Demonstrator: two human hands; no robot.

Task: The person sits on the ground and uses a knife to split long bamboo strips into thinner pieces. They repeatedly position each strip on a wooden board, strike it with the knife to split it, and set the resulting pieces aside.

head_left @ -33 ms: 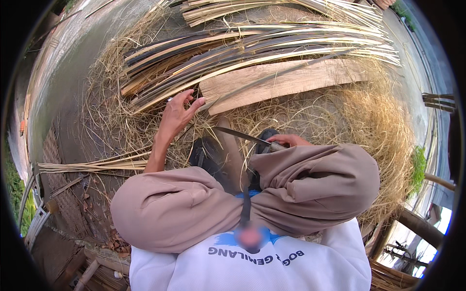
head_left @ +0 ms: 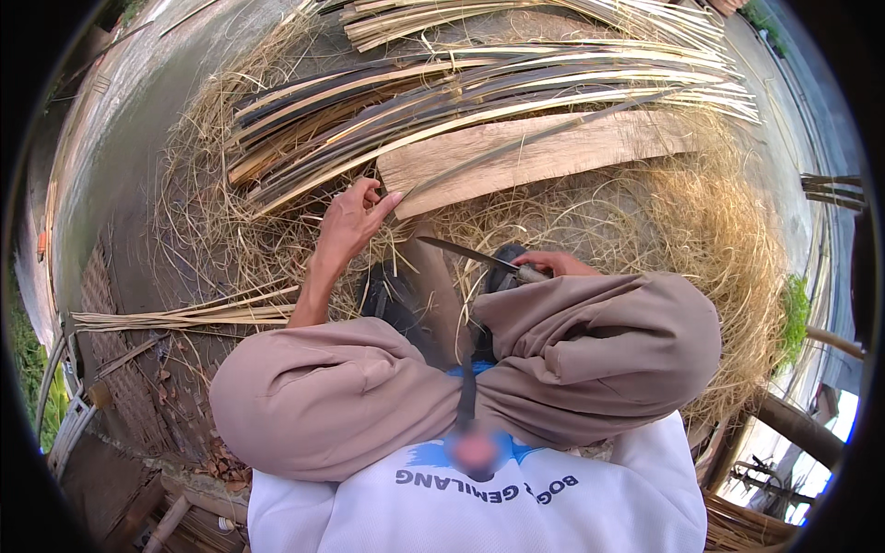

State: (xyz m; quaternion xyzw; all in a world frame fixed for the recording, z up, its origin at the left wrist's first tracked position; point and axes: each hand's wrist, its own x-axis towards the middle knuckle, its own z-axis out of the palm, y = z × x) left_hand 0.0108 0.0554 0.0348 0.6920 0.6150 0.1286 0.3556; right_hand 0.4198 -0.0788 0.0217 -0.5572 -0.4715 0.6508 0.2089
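Note:
My left hand (head_left: 355, 219) is at the left end of a dark bamboo strip (head_left: 516, 146), its thumb and bent fingers closed at the strip's tip. That strip slants over a flat wooden board (head_left: 553, 166). By my right shin, my right hand (head_left: 551, 264) is wrapped around the handle of a long knife (head_left: 466, 252). The dark blade points left, over a narrow wooden piece (head_left: 440, 290) between my feet. Part of my right hand is hidden behind my knee.
A bundle of split bamboo strips (head_left: 442, 88) lies beyond the board, with another bundle (head_left: 433, 23) behind it. Thin strips (head_left: 184, 318) lie at the left. Curly bamboo shavings (head_left: 714, 240) cover much of the ground, heaped at the right.
My left hand has moved right and its fingers have closed in at the strip's end. The knife and my right hand have shifted slightly right.

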